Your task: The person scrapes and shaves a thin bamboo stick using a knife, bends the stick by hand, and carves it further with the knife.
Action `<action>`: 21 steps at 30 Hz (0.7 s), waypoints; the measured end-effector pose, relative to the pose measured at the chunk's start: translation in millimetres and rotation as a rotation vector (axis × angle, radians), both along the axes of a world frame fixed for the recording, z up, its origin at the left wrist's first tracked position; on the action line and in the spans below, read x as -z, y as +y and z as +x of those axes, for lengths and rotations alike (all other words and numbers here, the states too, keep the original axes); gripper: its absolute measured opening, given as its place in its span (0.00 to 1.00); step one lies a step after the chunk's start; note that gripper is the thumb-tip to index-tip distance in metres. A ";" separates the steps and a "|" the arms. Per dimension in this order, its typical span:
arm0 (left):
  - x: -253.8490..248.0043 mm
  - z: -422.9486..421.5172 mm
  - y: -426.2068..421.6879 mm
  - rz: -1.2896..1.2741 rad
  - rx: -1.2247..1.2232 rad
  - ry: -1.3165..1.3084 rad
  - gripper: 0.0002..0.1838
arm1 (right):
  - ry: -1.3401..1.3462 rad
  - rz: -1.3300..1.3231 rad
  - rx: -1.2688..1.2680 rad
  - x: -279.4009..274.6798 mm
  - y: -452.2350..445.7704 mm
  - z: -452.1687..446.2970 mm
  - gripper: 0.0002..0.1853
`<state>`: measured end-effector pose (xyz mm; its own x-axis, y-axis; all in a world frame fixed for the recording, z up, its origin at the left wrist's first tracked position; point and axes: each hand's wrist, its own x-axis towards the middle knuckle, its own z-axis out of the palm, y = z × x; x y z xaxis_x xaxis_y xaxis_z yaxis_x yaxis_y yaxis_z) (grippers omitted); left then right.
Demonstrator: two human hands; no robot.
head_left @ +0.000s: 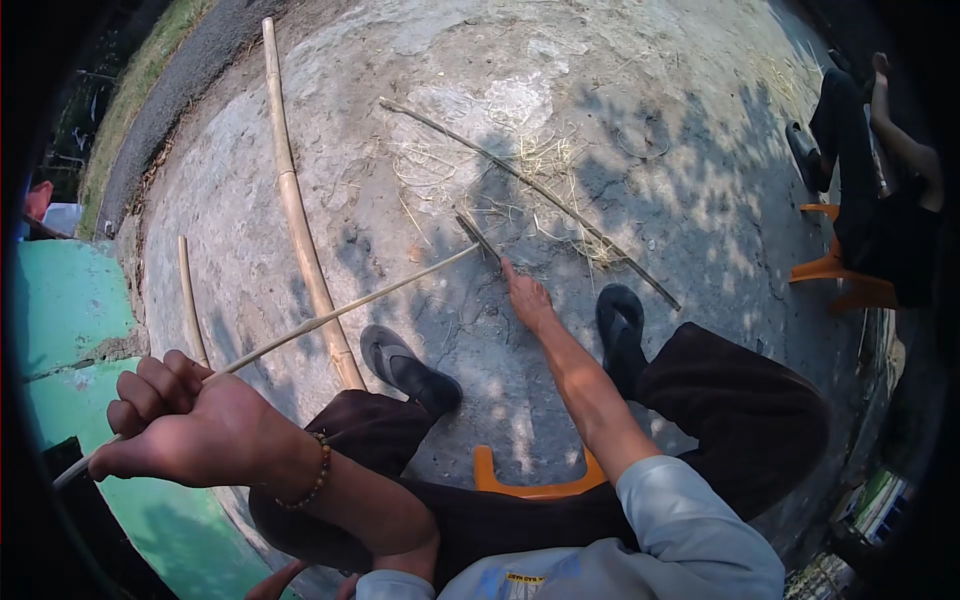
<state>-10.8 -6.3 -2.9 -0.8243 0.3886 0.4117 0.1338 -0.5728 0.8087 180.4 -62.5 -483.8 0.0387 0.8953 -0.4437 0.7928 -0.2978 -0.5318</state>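
My left hand (205,425), with a beaded bracelet at the wrist, is closed around a long thin bamboo strip (385,290). The strip slants from the lower left up to the middle of the view. At its far end a dark narrow knife (479,238) meets it, the blade lying across the strip. My right hand (528,298) is wrapped around the knife's near end, index finger stretched along it. Most of the handle is hidden in that hand. Both of my sandalled feet rest on the ground on either side of it.
Thick bamboo pole (290,190) lies left, beside a shorter stick (190,300). A darker stick (540,190) lies ahead among pale shavings (545,155). Under me is an orange stool (535,490). At right, another person sits on an orange chair (830,265). Green-painted concrete (75,310) borders the left.
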 end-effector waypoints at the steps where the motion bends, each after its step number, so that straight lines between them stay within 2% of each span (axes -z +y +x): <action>1: 0.0 -2.3 -1.1 0.008 -0.001 -0.002 0.33 | 0.040 0.046 0.018 3.0 1.0 0.1 0.31; 4: 0.9 -7.7 -2.2 -0.006 0.051 0.024 0.34 | 0.180 0.177 0.155 -15.4 -10.2 -0.9 0.28; 7: 0.5 -1.1 -2.5 -0.027 0.037 -0.006 0.35 | 0.281 0.157 0.101 -54.4 -29.8 -5.6 0.27; 8: 0.7 1.3 -2.3 -0.033 0.036 0.008 0.35 | 0.280 0.157 0.105 -49.0 -36.5 -7.5 0.27; 10: 1.3 1.8 -1.3 -0.028 0.034 0.028 0.34 | 0.179 0.104 -0.049 -25.7 -39.1 -13.9 0.28; 14: 1.7 -8.8 -5.7 0.026 0.113 0.019 0.34 | 0.061 0.053 -0.022 -9.5 -26.6 -4.3 0.29; 16: -2.4 -9.4 -5.8 0.009 0.096 -0.092 0.35 | -0.038 -0.005 -0.055 -10.0 -14.3 5.0 0.30; 19: -8.5 -16.9 -15.5 -0.004 0.026 -0.074 0.34 | -0.053 0.024 -0.053 -4.4 -7.6 7.6 0.30; 21: -31.9 -37.2 -35.5 0.055 -0.001 -0.055 0.34 | -0.035 0.047 -0.034 0.3 -6.4 8.3 0.29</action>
<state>-48.0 -41.8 29.0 -0.8467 0.3660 0.3862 0.0900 -0.6169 0.7819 188.8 -68.8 -484.1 0.0226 0.9161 -0.4003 0.8206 -0.2457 -0.5161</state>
